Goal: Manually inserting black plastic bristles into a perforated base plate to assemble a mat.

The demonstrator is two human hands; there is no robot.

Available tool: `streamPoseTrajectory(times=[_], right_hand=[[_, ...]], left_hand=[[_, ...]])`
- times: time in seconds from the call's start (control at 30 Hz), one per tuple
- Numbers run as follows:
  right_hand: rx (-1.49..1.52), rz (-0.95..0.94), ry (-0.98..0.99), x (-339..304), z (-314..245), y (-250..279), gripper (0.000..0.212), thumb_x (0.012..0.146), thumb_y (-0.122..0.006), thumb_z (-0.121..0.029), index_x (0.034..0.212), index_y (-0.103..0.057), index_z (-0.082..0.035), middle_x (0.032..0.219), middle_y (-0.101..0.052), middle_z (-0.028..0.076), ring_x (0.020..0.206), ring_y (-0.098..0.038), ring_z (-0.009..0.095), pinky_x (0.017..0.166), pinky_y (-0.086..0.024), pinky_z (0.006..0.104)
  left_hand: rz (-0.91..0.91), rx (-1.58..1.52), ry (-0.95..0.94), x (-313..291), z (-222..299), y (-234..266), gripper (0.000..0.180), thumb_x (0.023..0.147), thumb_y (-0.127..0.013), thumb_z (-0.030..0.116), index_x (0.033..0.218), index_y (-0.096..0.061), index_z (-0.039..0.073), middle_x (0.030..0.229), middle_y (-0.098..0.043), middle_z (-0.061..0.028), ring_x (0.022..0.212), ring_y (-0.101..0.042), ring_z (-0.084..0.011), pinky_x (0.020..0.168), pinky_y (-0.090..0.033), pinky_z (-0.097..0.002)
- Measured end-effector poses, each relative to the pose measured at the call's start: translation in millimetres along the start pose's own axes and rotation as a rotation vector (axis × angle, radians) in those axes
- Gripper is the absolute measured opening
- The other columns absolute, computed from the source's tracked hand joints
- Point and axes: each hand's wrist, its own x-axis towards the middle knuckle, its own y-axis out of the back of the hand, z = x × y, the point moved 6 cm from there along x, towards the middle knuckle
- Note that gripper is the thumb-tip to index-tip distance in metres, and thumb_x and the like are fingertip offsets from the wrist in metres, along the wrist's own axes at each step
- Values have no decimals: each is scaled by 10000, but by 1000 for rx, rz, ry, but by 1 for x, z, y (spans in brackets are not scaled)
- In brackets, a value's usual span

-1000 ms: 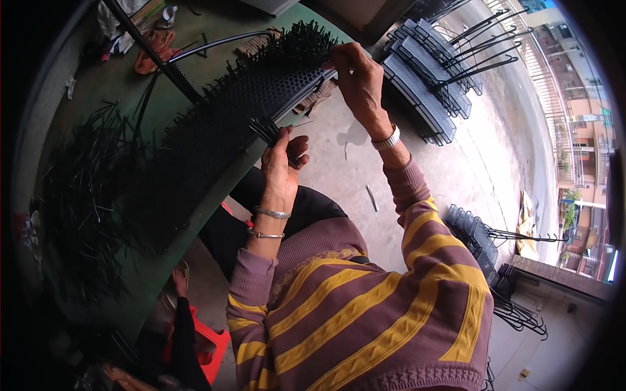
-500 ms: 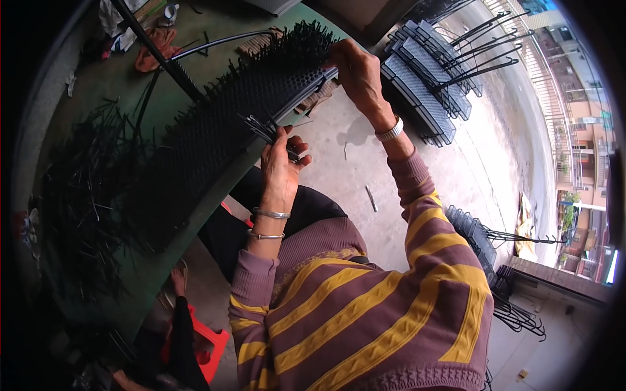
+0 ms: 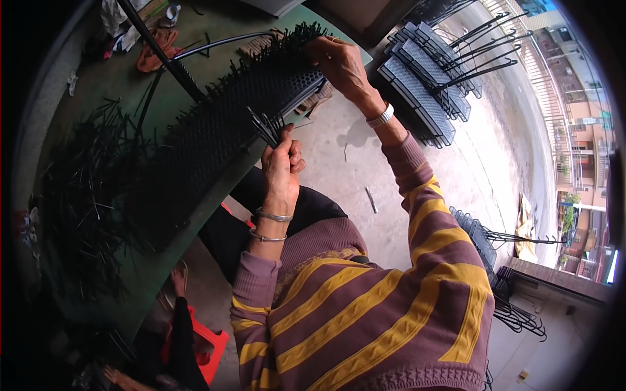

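Pinching a small bunch of thin dark rods (image 3: 264,126) between thumb and curled fingers, the left grip (image 3: 280,166) sits beside the near edge of a black perforated panel (image 3: 228,107), the rods' free ends fanning out past the fingertips. The right grip (image 3: 342,66) reaches the panel's far right end, its fingers drawn together among the upright bristles (image 3: 280,51) there; whether they pinch a rod cannot be told. The panel lies on a green surface (image 3: 153,277), with a tangled heap of loose rods (image 3: 85,195) to the left. Each rod looks light, slim and fairly stiff, probably smooth enough to slip or roll, and best taken singly near one end by the fingertips; a bunch seems easiest gathered around its lower part. The panel appears rigid and heavier, better held along its rim. No brand, label or writing can be read on rods or panel.
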Motion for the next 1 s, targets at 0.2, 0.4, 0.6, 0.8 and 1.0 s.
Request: streamPoseTrajectory(times=[0.2, 0.4, 0.6, 0.8, 1.0], right_hand=[[-91, 66, -70, -10, -6, -1, 118, 840, -613, -40, 921, -695, -66, 851, -664, 81, 700, -653, 212, 594, -497, 295], [-461, 230, -29, -24, -8, 6, 92, 825, -663, -148, 876, -732, -181, 846, -611, 24, 776, -601, 218, 705, -430, 355], [-660, 100, 5, -32, -9, -13, 279, 825, -663, -189, 1096, -694, -249, 1074, -562, 43, 975, -516, 247, 801, -378, 379], [-522, 151, -39, -54, -38, -2, 370, 887, -625, -195, 1256, -609, -222, 1089, -580, 84, 956, -533, 251, 822, -407, 372], [568, -318, -524, -64, -43, -21, 349, 955, -602, -269, 1161, -617, 12, 858, -644, 17, 785, -565, 76, 735, -476, 238]], left_hand=[[24, -2, 12, -4, -4, -3, 178, 978, -564, 237, 1054, -577, 77, 644, -425, 40, 509, -332, -33, 466, -242, -193], [87, 73, -27, -10, 1, -8, 222, 955, -604, 266, 1039, -623, 62, 730, -576, -6, 564, -440, -44, 470, -316, -193], [62, 80, -32, -9, 1, -7, 255, 943, -622, 276, 1073, -635, 58, 836, -660, -58, 598, -490, -47, 467, -334, -185], [48, 79, -45, -11, 2, -9, 274, 927, -645, 284, 1086, -641, 60, 856, -676, -69, 596, -487, -38, 445, -308, -164], [55, 133, -54, -13, 2, -12, 277, 911, -662, 292, 1076, -653, 69, 896, -697, -90, 578, -471, -37, 438, -294, -154]])
